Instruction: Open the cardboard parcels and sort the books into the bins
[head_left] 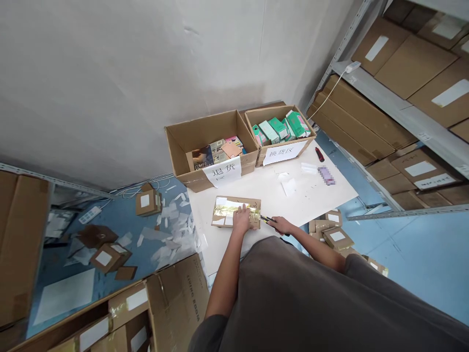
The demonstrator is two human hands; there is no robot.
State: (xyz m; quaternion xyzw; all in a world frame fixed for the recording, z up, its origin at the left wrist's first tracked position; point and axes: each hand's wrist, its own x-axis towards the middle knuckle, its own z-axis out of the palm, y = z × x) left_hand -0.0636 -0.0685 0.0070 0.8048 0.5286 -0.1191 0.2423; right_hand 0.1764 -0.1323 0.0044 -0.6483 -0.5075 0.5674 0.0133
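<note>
A small cardboard box (227,221) with white labels and shiny clear tape lies on the white table (205,244) in front of me. My left hand (242,218) rests flat on its top, fingers spread over the tape. At the box's right end, my right hand (281,225) is closed around a slim black-and-yellow utility knife (268,219). The knife's tip points at the box's right edge; whether it touches the cardboard I cannot tell.
Behind stand two open cartons, one with assorted packs (216,152), one with green boxes (278,127). A red cutter (319,154), crumpled paper (288,186) and a blurred purple item (326,175) lie on the table. Scraps (170,244) litter the floor; loaded shelves (403,107) stand right.
</note>
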